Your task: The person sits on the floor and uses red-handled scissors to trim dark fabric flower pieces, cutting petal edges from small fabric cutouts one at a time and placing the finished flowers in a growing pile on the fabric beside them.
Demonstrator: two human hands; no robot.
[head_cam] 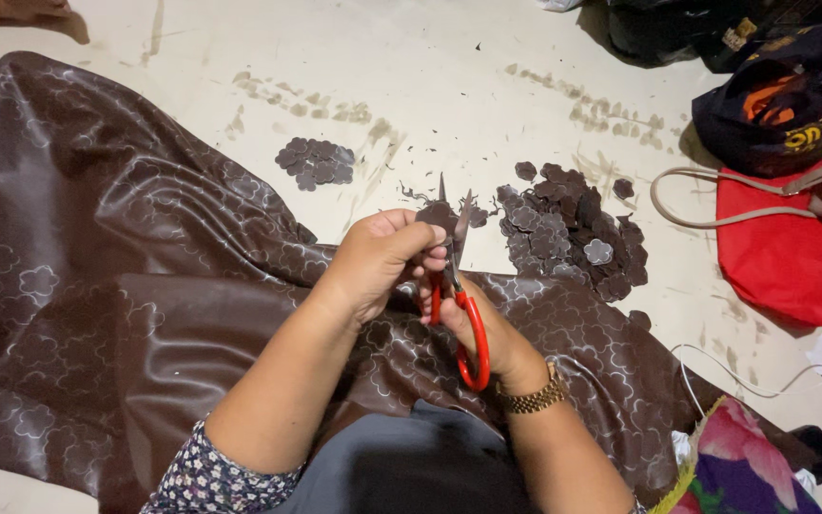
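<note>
My right hand [483, 331] grips red-handled scissors [459, 295], blades pointing up and slightly apart. My left hand [381, 259] pinches a small dark brown cut-out piece [435, 215] between the blades. Both hands hover over a large sheet of glossy brown fabric [107, 286] printed with pale flower outlines, spread across the floor and my lap. A gold watch sits on my right wrist.
A big heap of cut flower-shaped pieces [573, 233] lies just beyond the scissors, a smaller heap [316, 162] to the far left. A red bag [792, 247] with a beige strap, dark bags [773, 105] and a floral cloth [744, 457] crowd the right side.
</note>
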